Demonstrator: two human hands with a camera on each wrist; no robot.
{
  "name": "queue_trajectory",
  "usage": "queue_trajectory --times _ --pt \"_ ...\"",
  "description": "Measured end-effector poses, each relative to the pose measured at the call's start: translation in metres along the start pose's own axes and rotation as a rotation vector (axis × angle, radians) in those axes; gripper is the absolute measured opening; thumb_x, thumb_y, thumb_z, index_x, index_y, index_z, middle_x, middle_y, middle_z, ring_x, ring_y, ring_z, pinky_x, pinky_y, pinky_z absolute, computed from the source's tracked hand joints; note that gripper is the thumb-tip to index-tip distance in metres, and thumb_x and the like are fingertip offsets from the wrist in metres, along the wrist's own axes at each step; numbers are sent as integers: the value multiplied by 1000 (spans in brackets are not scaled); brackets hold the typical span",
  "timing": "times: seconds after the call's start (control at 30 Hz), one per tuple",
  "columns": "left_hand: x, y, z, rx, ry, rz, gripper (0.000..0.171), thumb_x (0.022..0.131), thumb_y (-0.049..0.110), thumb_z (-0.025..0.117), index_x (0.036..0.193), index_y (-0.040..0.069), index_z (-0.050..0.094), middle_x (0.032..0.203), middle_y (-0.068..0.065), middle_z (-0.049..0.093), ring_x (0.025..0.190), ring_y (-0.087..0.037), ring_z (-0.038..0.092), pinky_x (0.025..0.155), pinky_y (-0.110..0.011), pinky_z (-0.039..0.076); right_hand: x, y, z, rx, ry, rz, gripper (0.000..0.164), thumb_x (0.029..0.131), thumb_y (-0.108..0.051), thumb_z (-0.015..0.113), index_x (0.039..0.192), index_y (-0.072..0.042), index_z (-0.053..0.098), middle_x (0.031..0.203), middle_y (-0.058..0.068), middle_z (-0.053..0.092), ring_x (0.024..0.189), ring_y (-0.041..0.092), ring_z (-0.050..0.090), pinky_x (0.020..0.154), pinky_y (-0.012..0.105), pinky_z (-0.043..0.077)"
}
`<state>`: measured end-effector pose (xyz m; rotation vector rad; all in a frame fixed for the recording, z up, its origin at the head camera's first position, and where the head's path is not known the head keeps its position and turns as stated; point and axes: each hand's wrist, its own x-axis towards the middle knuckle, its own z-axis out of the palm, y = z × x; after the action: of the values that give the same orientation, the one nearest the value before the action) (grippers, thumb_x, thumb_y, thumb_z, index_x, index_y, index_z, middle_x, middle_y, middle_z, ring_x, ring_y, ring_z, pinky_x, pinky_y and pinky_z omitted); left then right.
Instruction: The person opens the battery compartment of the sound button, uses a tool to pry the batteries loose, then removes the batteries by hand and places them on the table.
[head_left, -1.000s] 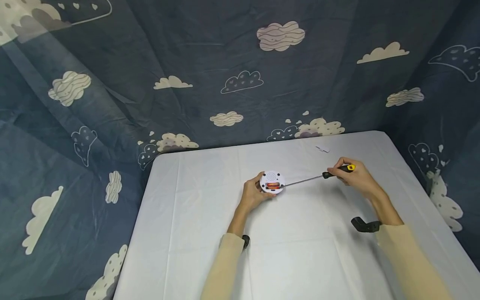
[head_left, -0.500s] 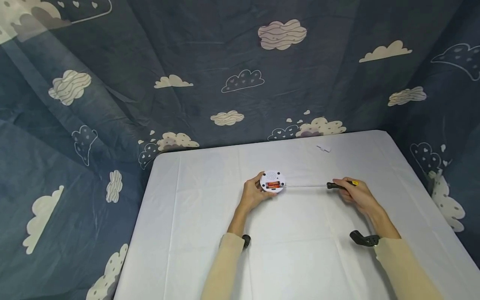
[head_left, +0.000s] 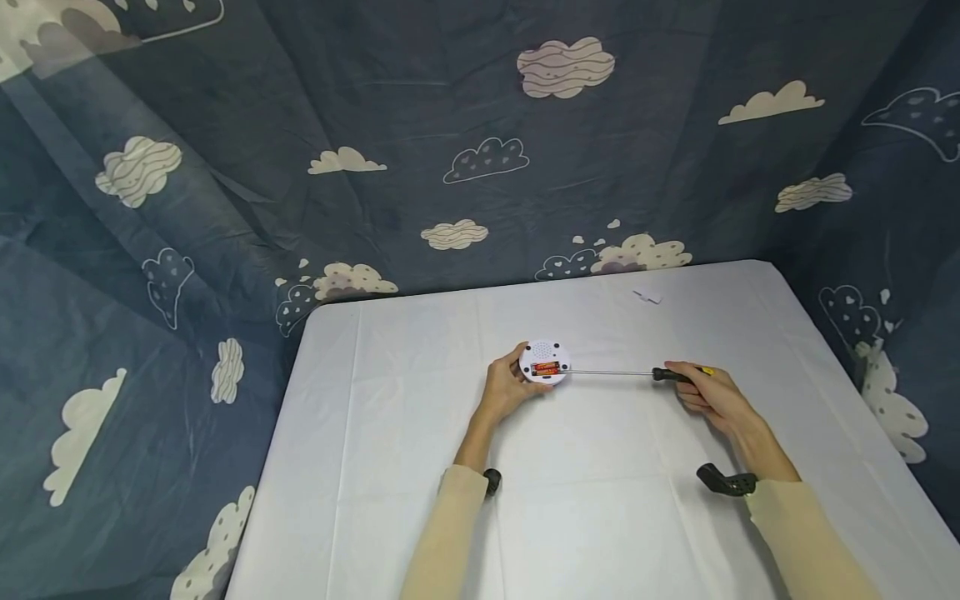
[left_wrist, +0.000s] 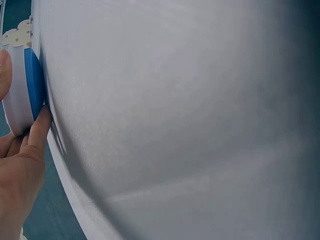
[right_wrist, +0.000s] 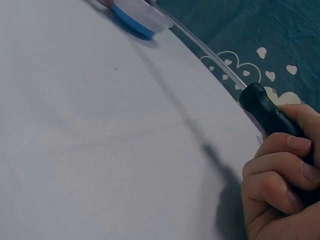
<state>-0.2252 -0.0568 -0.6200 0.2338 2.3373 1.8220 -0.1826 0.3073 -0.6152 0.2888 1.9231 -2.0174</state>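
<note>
2 firm grips: my left hand point(head_left: 504, 389) holds the round white device point(head_left: 542, 352) over the table point(head_left: 420, 433), batteries point(head_left: 546, 368) showing; my right hand point(head_left: 714, 396), the screwdriver point(head_left: 658, 374), tip point(head_left: 567, 372) beside them. Steady bracing and gentle levering seem best. Unlike 1 second ago, my right hand sits lower, shaft point(head_left: 611, 372) nearly level.

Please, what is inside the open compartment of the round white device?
Inside the round white-and-blue device, red-orange cylindrical batteries can be seen; a black-handled metal screwdriver ends close beside them. What lies beneath the batteries is covered and cannot be seen.
</note>
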Motion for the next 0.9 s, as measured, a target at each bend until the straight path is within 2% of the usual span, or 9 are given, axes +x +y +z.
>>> queue_trajectory --times 0.3,0.53,0.9 --pt "-1 -1 0 -8 1 -8 96 75 -1 91 156 -3 40 158 -19 49 143 -28 54 111 -23 52 -2 3 3 76 9 4 28 104 -28 65 79 -20 56 55 -14 39 43 -1 32 49 30 11" --pt "0 -1 0 -17 -4 1 96 74 -2 91 156 -2 41 156 -18 51 141 -27 56 109 -23 54 -1 6 1 144 -10 19 29 107 -22 60 78 -20 56 56 -13 40 43 0 32 49 30 9" --pt "0 -1 0 -21 -2 -3 96 74 0 91 156 -1 41 157 -17 50 143 -26 54 110 -21 52 -4 7 -1 110 13 4 27 105 -24 63 79 -20 58 56 -13 40 43 -1 33 46 28 12"
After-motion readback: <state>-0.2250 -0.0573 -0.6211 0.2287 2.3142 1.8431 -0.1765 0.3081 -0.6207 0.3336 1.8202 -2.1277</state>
